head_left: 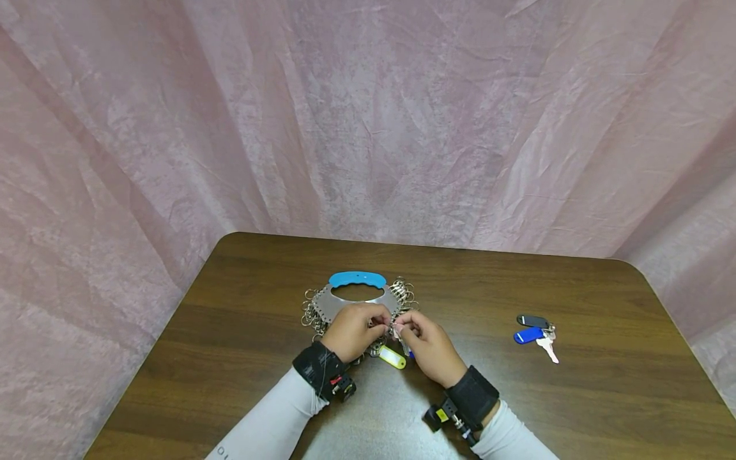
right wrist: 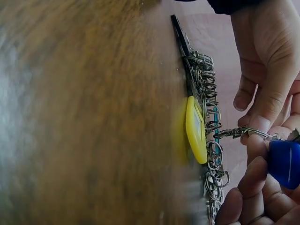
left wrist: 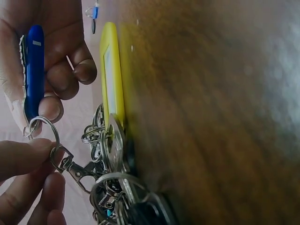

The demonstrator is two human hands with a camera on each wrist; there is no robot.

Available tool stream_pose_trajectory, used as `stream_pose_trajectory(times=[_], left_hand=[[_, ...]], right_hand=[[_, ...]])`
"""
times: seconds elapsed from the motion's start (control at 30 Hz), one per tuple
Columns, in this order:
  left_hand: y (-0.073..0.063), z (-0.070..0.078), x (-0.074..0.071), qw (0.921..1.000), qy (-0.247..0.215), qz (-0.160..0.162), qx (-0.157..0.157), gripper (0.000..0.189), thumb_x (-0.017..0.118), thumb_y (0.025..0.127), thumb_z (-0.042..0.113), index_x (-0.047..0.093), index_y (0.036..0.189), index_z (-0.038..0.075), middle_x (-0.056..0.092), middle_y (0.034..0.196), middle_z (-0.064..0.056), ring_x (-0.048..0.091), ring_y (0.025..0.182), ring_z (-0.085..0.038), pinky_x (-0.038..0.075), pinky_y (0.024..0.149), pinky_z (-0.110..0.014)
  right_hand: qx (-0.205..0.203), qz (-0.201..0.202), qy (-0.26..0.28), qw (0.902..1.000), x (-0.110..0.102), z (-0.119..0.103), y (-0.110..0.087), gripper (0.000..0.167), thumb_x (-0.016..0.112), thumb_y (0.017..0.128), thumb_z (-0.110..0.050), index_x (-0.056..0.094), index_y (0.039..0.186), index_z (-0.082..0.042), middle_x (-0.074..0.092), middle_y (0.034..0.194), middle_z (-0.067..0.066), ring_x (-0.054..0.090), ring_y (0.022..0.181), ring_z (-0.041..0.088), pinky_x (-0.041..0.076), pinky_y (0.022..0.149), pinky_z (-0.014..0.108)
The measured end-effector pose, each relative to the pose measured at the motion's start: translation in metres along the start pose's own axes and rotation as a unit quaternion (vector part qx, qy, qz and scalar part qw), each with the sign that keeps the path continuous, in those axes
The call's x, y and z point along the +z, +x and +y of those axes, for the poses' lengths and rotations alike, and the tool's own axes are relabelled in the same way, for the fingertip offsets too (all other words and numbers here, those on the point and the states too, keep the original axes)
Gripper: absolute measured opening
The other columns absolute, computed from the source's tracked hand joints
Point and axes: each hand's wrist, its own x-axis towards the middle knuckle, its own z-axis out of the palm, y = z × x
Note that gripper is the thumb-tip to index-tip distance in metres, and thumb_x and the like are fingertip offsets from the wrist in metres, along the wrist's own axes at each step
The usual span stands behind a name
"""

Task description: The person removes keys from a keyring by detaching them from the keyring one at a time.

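A metal key-holder plate (head_left: 330, 305) with a blue handle (head_left: 358, 278) lies on the table, fringed with several rings and clasps. At its near edge, my left hand (head_left: 352, 329) pinches a split ring (left wrist: 57, 136) joined to a small snap clasp (left wrist: 77, 172). Facing it, my right hand (head_left: 431, 351) holds a key (left wrist: 23, 70) with a blue key tag (left wrist: 35, 70) at that ring. The fingertips of both hands nearly meet there. Just below them lies a yellow key tag (head_left: 393, 357), among the hanging rings.
To the right on the wooden table (head_left: 604, 396) lie a black key tag (head_left: 532, 321), another blue key tag (head_left: 528, 335) and a silver key (head_left: 548, 349). A pink curtain (head_left: 402, 128) hangs behind the table's far edge.
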Motion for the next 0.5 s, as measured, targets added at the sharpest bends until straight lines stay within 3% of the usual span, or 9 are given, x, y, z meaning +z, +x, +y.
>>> stream_pose_trajectory(times=[0.27,0.5], left_hand=[[0.0008,0.0018,-0.0018,1.0000,0.003,-0.006,0.004,0.009,0.074,0.087,0.007,0.070,0.089,0.015,0.073,0.085,0.003,0.067,0.084,-0.013,0.052,0.076,-0.028],[0.0009,0.0009,-0.0001,0.9996,-0.008,0.010,-0.025,0.008,0.075,0.088,0.009,0.070,0.091,0.015,0.071,0.089,0.002,0.067,0.084,-0.011,0.053,0.076,-0.026]], right_hand=[[-0.011,-0.008,0.002,0.9999,-0.0003,0.0024,0.0018,0.008,0.060,0.101,-0.016,0.068,0.101,-0.014,0.068,0.088,0.003,0.058,0.078,0.007,0.046,0.073,0.022],[-0.025,-0.011,0.009,0.9996,0.0001,0.0027,0.0010,0.008,0.062,0.100,-0.018,0.068,0.103,-0.015,0.068,0.088,0.003,0.059,0.077,0.005,0.048,0.071,0.021]])
